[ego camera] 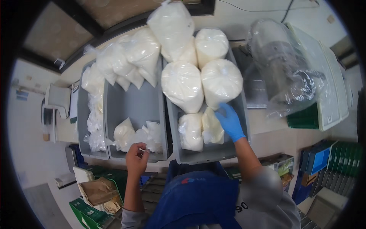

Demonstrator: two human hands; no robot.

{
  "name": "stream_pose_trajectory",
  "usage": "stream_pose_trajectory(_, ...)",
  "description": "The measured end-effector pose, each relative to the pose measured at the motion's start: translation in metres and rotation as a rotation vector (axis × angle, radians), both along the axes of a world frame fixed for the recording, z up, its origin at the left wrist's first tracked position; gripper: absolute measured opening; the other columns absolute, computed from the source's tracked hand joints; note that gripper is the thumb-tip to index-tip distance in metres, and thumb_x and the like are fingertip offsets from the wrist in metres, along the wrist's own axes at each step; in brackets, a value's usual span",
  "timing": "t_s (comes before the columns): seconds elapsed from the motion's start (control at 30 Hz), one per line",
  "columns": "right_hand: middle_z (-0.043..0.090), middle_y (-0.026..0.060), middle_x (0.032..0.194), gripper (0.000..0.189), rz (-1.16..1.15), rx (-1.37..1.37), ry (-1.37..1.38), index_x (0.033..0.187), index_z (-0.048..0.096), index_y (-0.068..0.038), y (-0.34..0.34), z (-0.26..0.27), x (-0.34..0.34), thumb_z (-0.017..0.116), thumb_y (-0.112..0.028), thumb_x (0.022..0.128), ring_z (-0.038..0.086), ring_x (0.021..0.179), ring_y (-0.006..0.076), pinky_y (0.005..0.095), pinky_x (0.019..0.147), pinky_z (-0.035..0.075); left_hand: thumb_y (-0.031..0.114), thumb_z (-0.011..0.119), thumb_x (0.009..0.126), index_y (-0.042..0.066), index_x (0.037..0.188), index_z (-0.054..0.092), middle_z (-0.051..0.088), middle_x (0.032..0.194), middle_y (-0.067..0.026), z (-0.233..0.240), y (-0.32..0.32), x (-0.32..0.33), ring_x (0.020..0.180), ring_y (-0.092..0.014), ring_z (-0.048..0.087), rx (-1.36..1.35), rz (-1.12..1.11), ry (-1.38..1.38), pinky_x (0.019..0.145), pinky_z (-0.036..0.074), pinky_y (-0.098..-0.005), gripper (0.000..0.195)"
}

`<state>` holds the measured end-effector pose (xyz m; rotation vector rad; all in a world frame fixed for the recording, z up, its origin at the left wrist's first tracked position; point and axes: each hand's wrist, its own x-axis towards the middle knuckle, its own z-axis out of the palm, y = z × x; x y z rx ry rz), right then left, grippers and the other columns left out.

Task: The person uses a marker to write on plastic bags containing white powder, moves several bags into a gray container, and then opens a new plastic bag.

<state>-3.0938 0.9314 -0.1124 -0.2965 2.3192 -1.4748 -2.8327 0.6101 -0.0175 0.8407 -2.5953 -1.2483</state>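
Observation:
My left hand (137,159), bare with loosely curled fingers, is over the front rim of the middle grey plastic crate (134,100). Small clear bags of white powder (124,134) lie just beyond it, and nothing shows in its grasp. A blue glove covers my right hand (230,121), inside the right grey crate (211,157). It rests beside a pale yellow bag (213,126), its fingertips by the base of a big round powder bag (221,80); its grip is partly hidden. A shorter white bag (190,131) stands left of the yellow one. Another big bag (181,83) is behind.
Upright powder bags (143,51) fill the back of the middle crate. A narrow crate (83,114) at left holds more bags. At right, a machine wrapped in clear plastic (283,63) stands beside a metal box (255,91). Green crates (344,156) are lower right.

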Motion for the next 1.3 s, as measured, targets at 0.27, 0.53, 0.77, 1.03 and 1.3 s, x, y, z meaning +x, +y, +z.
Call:
stream_pose_trajectory(0.27, 0.044, 0.0294, 0.149, 0.09, 0.331, 0.386, -0.414, 0.152, 0.034, 0.001, -0.024, -0.027, 0.067, 0.071, -0.049, 0.088, 0.047, 0.136, 0.0375, 0.0408, 0.112, 0.04, 0.006, 0.074, 0.083, 0.003, 0.106, 0.065, 0.068, 0.093, -0.0086, 0.066, -0.046, 0.004, 0.072, -0.018, 0.066, -0.09, -0.096, -0.077, 0.064, 0.051, -0.0306, 0.025)
stream_pose_trajectory(0.53, 0.029, 0.0249, 0.16, 0.065, 0.289, 0.053, -0.477, 0.147, 0.048, -0.009, -0.044, -0.042, 0.016, 0.068, -0.04, 0.093, 0.033, 0.146, 0.0382, 0.0426, 0.12, 0.031, 0.012, 0.077, 0.078, 0.005, 0.112, 0.065, 0.066, 0.104, -0.0135, 0.18, -0.053, 0.043, 0.088, -0.032, 0.068, -0.425, -0.217, -0.317, 0.077, 0.054, -0.0425, 0.037)
stream_pose_trajectory(0.77, 0.054, 0.0088, 0.135, 0.055, 0.126, -0.29, -0.89, 0.149, 0.047, -0.01, -0.054, 0.005, -0.02, 0.06, -0.025, 0.098, 0.054, 0.121, 0.0251, 0.0425, 0.092, 0.053, 0.009, 0.077, 0.074, 0.003, 0.113, 0.064, 0.066, 0.105, -0.0149, 0.274, 0.031, 0.155, 0.095, -0.035, 0.066, -0.372, 0.265, -0.453, 0.08, 0.053, -0.0414, 0.042)
stream_pose_trajectory(1.03, 0.041, 0.01, 0.154, 0.055, 0.321, -0.294, -0.641, 0.149, 0.047, -0.01, -0.124, 0.075, -0.006, 0.058, -0.026, 0.097, 0.041, 0.138, 0.0259, 0.0465, 0.113, 0.035, 0.0, 0.068, 0.085, 0.0, 0.11, 0.065, 0.068, 0.104, -0.0107, 0.215, 0.206, 0.305, 0.096, -0.025, 0.063, -0.851, 1.408, -0.193, 0.085, 0.049, -0.0344, 0.026)
stream_pose_trajectory(1.3, 0.034, 0.0141, 0.161, 0.056, 1.23, -0.255, -0.017, 0.147, 0.047, -0.003, -0.207, 0.152, 0.148, 0.057, -0.012, 0.093, 0.028, 0.15, 0.028, 0.0443, 0.123, 0.016, 0.017, 0.074, 0.087, 0.005, 0.13, 0.061, 0.053, 0.145, -0.0202, 0.12, 0.333, 0.296, 0.137, -0.039, 0.047, -0.516, 1.611, -0.269, 0.112, 0.039, -0.0461, 0.046)
